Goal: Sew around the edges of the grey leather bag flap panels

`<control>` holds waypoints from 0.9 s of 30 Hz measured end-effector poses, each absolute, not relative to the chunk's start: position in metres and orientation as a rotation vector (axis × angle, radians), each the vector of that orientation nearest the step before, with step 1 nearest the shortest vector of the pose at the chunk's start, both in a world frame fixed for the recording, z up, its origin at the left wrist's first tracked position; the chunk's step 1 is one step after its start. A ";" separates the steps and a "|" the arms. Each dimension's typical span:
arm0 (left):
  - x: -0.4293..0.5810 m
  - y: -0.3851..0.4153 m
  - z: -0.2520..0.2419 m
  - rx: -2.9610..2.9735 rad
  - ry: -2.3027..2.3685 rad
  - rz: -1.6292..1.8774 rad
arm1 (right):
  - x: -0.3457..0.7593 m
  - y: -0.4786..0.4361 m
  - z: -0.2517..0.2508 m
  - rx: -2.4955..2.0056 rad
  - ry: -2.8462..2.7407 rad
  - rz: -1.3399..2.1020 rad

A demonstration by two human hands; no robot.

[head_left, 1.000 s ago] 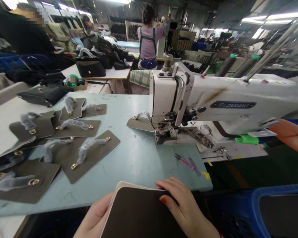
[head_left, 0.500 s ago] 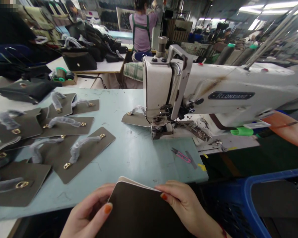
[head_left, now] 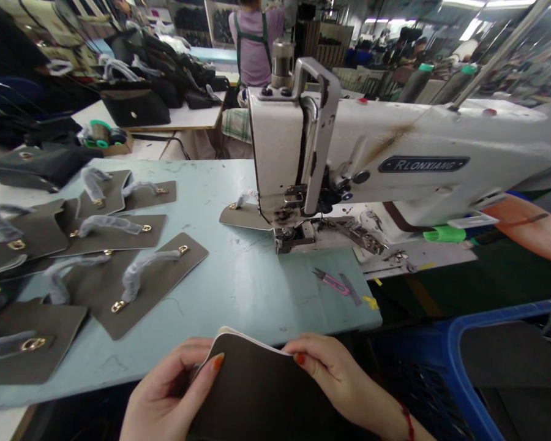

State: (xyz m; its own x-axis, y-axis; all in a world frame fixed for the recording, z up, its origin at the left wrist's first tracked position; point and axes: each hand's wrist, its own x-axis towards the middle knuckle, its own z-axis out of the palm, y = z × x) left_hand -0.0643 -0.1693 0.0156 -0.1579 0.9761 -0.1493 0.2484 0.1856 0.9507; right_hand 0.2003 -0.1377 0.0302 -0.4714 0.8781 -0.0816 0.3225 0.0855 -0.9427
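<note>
Between my two hands is a dark brown-grey leather panel [head_left: 261,392] with a pale edge and a rounded corner, held over the table's front edge. My left hand [head_left: 172,389] pinches its left side near that corner, thumb on the dark face. Thumb and fingers of my right hand [head_left: 328,373] close on its upper right edge. Beyond stands a white sewing machine [head_left: 362,147], with a handled bag flap [head_left: 244,217] lying left of its needle area. Pink thread snips [head_left: 331,282] rest on the table nearer to me.
Several grey-brown flaps [head_left: 142,282] with plastic-wrapped handles cover the left of the pale blue table [head_left: 239,288]. A blue plastic basket [head_left: 450,355] holding dark panels stands at the lower right. Black bags [head_left: 138,107] and a person in purple [head_left: 256,49] are farther back.
My left thumb has slid inward over the panel's face, and the top edge now bends more, its two layers closer together. The view has shifted slightly, moving the table and machine left.
</note>
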 end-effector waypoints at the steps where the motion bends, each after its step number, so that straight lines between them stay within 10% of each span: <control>1: -0.062 -0.169 0.016 1.223 1.588 1.047 | 0.199 -0.138 0.031 -1.169 -1.875 1.384; 27: -0.036 -0.168 0.034 1.740 1.519 1.158 | 0.162 -0.127 0.033 -1.104 -1.877 1.268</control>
State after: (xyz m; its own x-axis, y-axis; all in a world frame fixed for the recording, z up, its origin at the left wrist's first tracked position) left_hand -0.0362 -0.1676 0.0338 -0.0103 0.9691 0.2464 0.4946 -0.2092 0.8435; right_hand 0.1621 -0.1266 0.0325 -0.4652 0.8846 0.0343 0.2984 0.1932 -0.9347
